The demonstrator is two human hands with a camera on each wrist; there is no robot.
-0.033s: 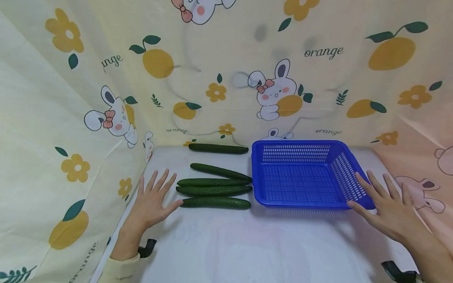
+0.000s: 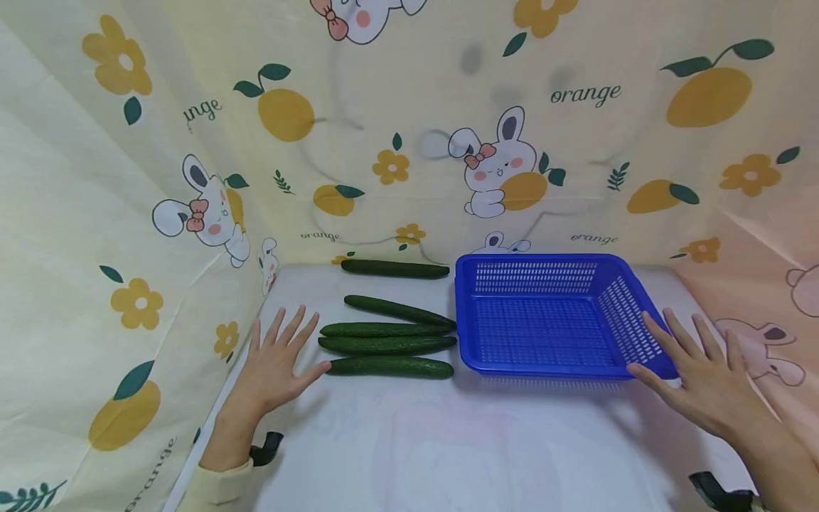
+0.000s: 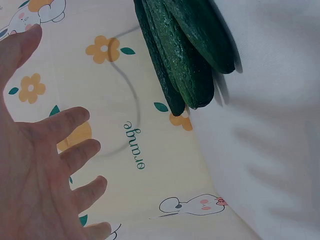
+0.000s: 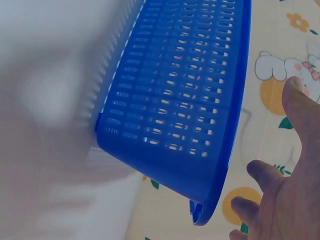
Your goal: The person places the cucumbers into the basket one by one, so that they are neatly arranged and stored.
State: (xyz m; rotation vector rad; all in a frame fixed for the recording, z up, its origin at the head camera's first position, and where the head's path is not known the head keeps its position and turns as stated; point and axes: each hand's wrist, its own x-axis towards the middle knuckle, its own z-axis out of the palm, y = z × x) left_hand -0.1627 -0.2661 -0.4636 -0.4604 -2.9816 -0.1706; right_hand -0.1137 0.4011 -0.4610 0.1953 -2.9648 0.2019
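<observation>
Several dark green cucumbers (image 2: 387,346) lie roughly side by side on the white table, one (image 2: 394,269) set apart at the back. My left hand (image 2: 274,370) is spread with straight fingers to their left, its thumb tip overlapping the end of the nearest cucumber (image 2: 392,367) in the head view. The left wrist view shows that hand (image 3: 50,165) holding nothing, apart from the cucumbers (image 3: 192,75). To the right of them stands a blue plastic basket (image 2: 531,368) with nothing in it. My right hand (image 2: 710,384), fingers spread, hovers by its front right corner and holds nothing.
The white table (image 2: 397,441) reaches toward me in front of the cucumbers and basket. A printed cloth (image 2: 409,92) with rabbits and oranges hangs behind and along both sides. Dark straps (image 2: 267,449) show at the wrists.
</observation>
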